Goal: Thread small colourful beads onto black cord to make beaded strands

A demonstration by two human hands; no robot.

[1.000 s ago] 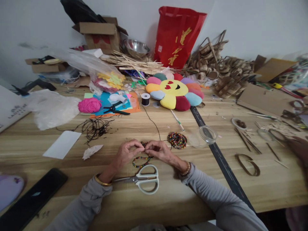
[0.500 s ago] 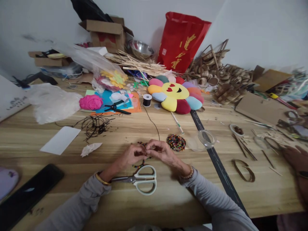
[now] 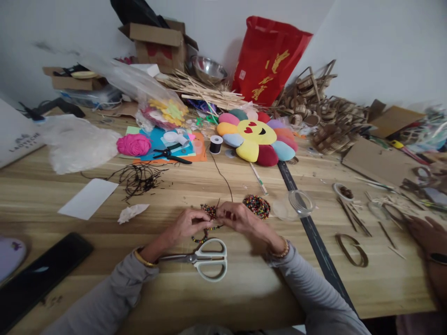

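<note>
Beads of many colors sit just past the scissors, right by the left hand and right hand. Their fingers are bent, but I can't tell if they're pinching anything.

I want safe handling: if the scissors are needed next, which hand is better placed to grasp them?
Probably the right hand: the scissors lie with their handles toward its side, while the blades point toward the left wrist.
</note>
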